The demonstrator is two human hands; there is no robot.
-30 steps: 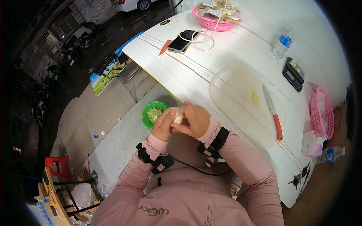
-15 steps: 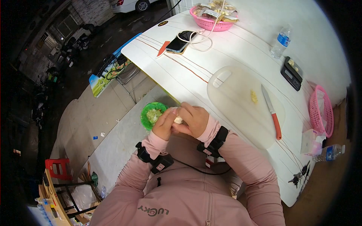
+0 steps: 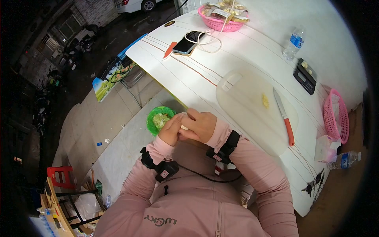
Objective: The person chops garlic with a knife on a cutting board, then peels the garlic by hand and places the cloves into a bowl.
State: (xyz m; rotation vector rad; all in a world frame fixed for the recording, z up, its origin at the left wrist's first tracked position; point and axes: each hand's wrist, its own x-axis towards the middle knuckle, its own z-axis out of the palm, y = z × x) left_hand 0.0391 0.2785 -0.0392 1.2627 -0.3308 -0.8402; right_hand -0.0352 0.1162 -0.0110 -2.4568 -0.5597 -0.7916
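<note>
Beside the white, streaked table (image 3: 185,79), near the round green bowl (image 3: 150,120), the right hand (image 3: 203,125) and left hand (image 3: 169,132) are closing tighter, clamping between them a small, pale, rounded piece (image 3: 184,127), now showing less.

Wide fisheye view, with straight lines bowed and the outer corners black. White light falls strongly on the table (image 3: 193,83), brightest towards its far left corner, and spreads over the pale wall (image 3: 327,51). The pale board (image 3: 252,114) looks evenly lit, with low contrast. At upper left, the street (image 3: 106,43) is dim and murky. Detail between the left hand (image 3: 169,132) and right hand (image 3: 202,127) is soft.
</note>
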